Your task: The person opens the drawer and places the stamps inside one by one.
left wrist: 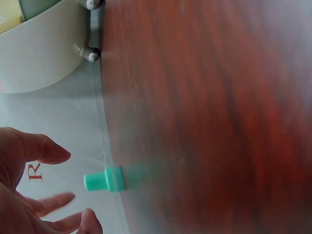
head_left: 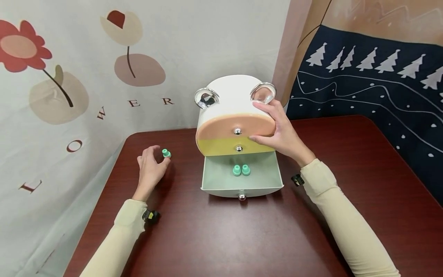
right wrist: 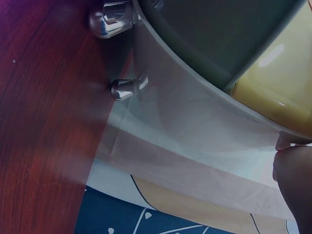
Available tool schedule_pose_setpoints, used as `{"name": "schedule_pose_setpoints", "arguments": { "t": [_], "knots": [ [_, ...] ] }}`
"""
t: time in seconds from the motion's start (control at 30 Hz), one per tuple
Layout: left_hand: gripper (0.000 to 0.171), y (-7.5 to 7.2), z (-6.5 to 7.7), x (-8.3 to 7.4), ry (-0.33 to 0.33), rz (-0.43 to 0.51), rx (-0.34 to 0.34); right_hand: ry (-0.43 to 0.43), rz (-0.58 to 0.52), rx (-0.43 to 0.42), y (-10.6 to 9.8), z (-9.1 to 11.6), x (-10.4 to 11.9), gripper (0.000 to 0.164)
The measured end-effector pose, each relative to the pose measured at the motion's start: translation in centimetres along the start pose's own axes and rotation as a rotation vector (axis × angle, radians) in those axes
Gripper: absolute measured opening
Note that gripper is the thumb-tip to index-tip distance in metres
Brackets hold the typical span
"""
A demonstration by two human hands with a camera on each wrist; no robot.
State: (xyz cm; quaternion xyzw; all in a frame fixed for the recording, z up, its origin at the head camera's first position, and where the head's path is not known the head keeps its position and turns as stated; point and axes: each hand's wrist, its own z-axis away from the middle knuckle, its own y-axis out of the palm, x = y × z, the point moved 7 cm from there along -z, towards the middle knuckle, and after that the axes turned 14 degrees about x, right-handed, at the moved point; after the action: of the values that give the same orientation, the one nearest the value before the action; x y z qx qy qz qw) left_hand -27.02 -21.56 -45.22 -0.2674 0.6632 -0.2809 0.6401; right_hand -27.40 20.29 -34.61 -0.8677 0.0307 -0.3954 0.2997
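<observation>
A small drawer cabinet (head_left: 233, 90) has a white rounded body, orange and yellow upper drawer fronts and two silvery ears. Its bottom pale green drawer (head_left: 261, 181) is pulled out, with two small green stepped pieces (head_left: 237, 171) inside. My right hand (head_left: 285, 136) grips the cabinet's upper right side, thumb on the front and a finger up by the ear. A third green stepped piece (left wrist: 105, 180) stands upright on the table at the left. Around it, my left hand (head_left: 151, 167) spreads its thumb and fingers; the left wrist view shows them apart from the piece.
The dark red wooden table (head_left: 238, 238) carries the cabinet near its back edge. Silvery feet (right wrist: 122, 89) hold up the cabinet body. Behind hang a white flower-print cloth (head_left: 194, 46) and a navy cloth with trees (head_left: 363, 88). A round knob (head_left: 242, 197) juts from the pulled-out drawer.
</observation>
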Motion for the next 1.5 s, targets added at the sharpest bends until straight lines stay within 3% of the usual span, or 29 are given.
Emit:
{"name": "schedule_pose_setpoints", "arguments": {
  "t": [0.1, 0.33, 0.7, 1.1, 1.27, 1.4, 1.5],
  "knots": [
    [0.044, 0.0, -0.1, -0.1, 0.008, -0.005, 0.003, 0.005, -0.004, -0.001, 0.1, 0.0, 0.0, 0.094],
    [0.038, 0.1, 0.0, 0.2, -0.053, -0.022, 0.043, 0.013, 0.004, -0.008, 0.0, 0.2, 0.0, 0.095],
    [0.016, -0.5, 0.1, 0.2, -0.026, 0.004, -0.046, 0.009, -0.017, -0.005, 0.0, 0.1, -0.2, 0.091],
    [0.009, -0.4, 0.8, -0.1, -0.007, -0.020, -0.059, 0.013, -0.016, -0.003, 0.1, 0.0, 0.1, 0.093],
    [0.007, -0.5, 1.9, -1.5, 0.056, -0.021, -0.110, 0.015, -0.010, -0.010, 0.1, 0.0, 0.1, 0.096],
    [0.008, -0.8, 3.6, -3.4, 0.155, -0.015, -0.169, 0.023, -0.001, -0.012, 0.2, 0.0, 0.3, 0.094],
    [0.009, -1.1, 4.9, -4.8, 0.211, 0.007, -0.197, 0.021, 0.005, -0.012, 0.2, 0.0, 1.6, 0.090]
  ]
}}
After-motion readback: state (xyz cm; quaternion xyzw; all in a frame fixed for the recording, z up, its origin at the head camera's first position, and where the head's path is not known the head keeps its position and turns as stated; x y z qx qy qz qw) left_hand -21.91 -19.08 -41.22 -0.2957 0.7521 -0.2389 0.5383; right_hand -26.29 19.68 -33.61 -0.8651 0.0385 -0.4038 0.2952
